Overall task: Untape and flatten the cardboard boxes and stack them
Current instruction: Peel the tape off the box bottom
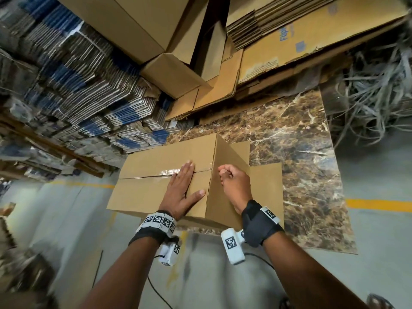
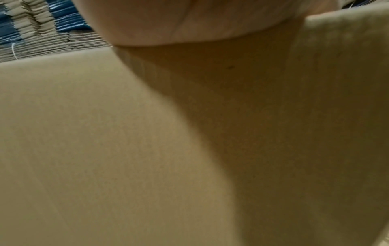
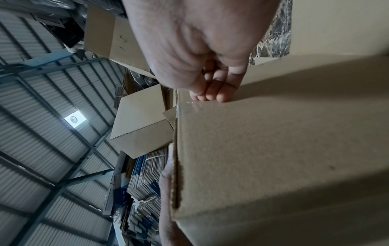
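A: Step in hand, by the look of it: peeling the tape (image 1: 176, 171) off the seam of the cardboard box (image 1: 156, 186). Starting from the left: left hand (image 1: 181, 186) flat on the top panel, fingers straight and together, thumb spread toward the near edge, gripping nothing, just pressing down over the seam. Worth keeping it there, close to the peel point, so the flaps don't lift along with the strip.

B: And further right?

A: Right hand (image 1: 234, 181) curled up at the box's right top edge, fingertips (image 3: 219, 97) bunched where the clear tape wraps over the corner. Seemingly pinching or picking at the tape end; too small to say whether any strip is actually caught. Best to get a nail under the end first, then pull low and back along the seam rather than straight up, probably less chance of tearing the paper face or snapping the strip.

B: Box location?

A: Lying on a marbled sheet (image 1: 301, 152) on the floor, right in front, sealed and not yet flattened, with a flat cardboard piece (image 1: 267, 186) showing just beyond its right side.

B: Counts?

A: One box under the hands. One tape strip visible on it. At least three assembled boxes (image 1: 174, 74) piled behind. Flattened cartons (image 1: 66, 97) at left: bundled stacks, far too many to count.
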Tool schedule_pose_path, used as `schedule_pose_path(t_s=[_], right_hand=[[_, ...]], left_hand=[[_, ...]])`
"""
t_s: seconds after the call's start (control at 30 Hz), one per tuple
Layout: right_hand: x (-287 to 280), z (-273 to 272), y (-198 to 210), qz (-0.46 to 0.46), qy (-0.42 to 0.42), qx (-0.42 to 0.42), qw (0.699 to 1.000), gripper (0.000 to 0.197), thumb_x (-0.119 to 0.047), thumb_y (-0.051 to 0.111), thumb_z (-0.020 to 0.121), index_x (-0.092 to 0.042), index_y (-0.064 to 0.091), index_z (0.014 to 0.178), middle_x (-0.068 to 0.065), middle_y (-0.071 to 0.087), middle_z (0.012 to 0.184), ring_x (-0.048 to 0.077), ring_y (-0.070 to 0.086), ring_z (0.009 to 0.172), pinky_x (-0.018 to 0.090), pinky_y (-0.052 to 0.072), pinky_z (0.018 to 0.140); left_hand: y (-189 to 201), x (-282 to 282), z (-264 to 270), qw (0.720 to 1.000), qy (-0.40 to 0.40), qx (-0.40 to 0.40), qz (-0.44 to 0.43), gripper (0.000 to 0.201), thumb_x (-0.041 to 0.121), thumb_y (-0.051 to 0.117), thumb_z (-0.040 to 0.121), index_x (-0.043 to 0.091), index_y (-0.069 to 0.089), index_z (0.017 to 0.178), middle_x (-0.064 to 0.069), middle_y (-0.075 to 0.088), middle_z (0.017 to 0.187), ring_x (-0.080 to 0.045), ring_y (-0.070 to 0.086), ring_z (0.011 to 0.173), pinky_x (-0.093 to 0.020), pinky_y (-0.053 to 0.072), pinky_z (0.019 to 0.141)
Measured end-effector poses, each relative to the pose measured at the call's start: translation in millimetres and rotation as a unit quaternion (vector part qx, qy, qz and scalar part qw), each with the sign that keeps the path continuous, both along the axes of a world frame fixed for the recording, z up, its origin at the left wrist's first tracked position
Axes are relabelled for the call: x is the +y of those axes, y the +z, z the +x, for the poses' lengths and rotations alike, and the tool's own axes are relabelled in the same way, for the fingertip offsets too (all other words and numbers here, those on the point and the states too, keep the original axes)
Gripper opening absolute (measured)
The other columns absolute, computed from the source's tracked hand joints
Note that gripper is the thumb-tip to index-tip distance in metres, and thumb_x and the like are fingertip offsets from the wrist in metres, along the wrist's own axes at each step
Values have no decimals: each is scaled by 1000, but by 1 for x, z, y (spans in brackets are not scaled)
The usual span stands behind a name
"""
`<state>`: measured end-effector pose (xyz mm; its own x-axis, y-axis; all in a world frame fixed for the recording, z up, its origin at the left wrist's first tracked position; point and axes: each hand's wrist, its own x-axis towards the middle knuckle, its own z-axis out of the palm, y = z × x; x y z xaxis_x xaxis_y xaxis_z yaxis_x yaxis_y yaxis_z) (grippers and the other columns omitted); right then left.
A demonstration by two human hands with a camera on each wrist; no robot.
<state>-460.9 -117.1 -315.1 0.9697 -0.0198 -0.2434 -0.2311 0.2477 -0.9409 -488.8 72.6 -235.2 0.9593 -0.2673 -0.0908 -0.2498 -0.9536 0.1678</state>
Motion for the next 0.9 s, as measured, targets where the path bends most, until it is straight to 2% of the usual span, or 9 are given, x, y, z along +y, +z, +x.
schedule_pose_path(t_s=[0.2, 0.33, 0.4, 0.47, 0.53, 0.67, 0.73, 0.8, 0.9], right_hand=[[-3, 2, 9, -20, 5, -16, 1000, 21, -17, 55, 101, -25, 72, 91, -9, 73, 93, 16, 67, 92, 31, 55, 85], [-12, 4, 6, -3, 39, -24, 999, 21, -17, 57, 100, -24, 74, 90, -12, 73, 91, 11, 66, 87, 31, 55, 83], [-21, 3, 1, 11, 60, -27, 998, 18, -19, 59, 100, -24, 75, 94, -14, 74, 95, 8, 67, 92, 28, 55, 85], [-27, 1, -3, 32, 71, -15, 997, 15, -20, 59, 101, -25, 73, 100, -10, 74, 99, 14, 69, 93, 30, 57, 85], [-28, -4, -5, 55, 77, 5, 995, 13, -20, 60, 100, -24, 72, 104, -4, 74, 99, 18, 69, 86, 31, 59, 83], [-23, -20, -7, 75, 72, 27, 994, 9, -24, 68, 96, -22, 77, 97, -2, 76, 92, 10, 64, 73, 27, 58, 76], [-24, -25, -7, 43, 55, -23, 997, 5, -24, 75, 91, -21, 78, 94, -5, 76, 86, 7, 67, 73, 21, 57, 74], [-26, -27, -7, -33, 38, -118, 992, 9, -23, 78, 88, -17, 79, 94, -7, 75, 84, 5, 68, 73, 13, 54, 70], [-30, -21, -9, -125, 28, -233, 964, 17, -23, 79, 85, -14, 79, 99, -6, 76, 88, 2, 67, 67, 12, 55, 67]], left_hand=[[0, 0, 0, 1000, 0, -1, -4, 95, 82, 28, 90, 26, 7, 164, 11, -2, 171, -3, -5, 156, -43, -1, 128], [-1, 2, 2, 1000, 1, 2, -5, 94, 81, 29, 91, 25, 8, 164, 10, -1, 171, -4, -5, 156, -47, 1, 128], [-1, 3, 2, 1000, 4, -2, -9, 93, 79, 32, 92, 25, 9, 164, 10, 0, 171, -5, -3, 156, -49, 3, 128], [-1, 3, 2, 1000, 6, -5, -12, 92, 78, 32, 92, 25, 10, 164, 11, 1, 171, -5, -3, 156, -49, 3, 128], [-2, 2, 2, 1000, 9, -8, -13, 91, 77, 33, 93, 25, 10, 164, 12, 2, 171, -4, -2, 156, -48, 4, 128], [-3, 0, 1, 1000, 24, -10, -17, 84, 69, 38, 95, 27, 11, 164, 14, 3, 170, -1, -2, 156, -48, 4, 128], [-2, -1, 0, 999, 27, -13, -18, 83, 68, 38, 96, 27, 12, 164, 15, 3, 170, -1, -2, 155, -48, 4, 128], [-2, -3, 0, 999, 30, -12, -20, 83, 67, 38, 96, 27, 13, 164, 14, 3, 170, -1, -2, 155, -48, 4, 128], [-2, -3, -1, 999, 30, -14, -22, 82, 67, 38, 96, 27, 13, 164, 15, 3, 170, 0, -2, 155, -48, 4, 128]])
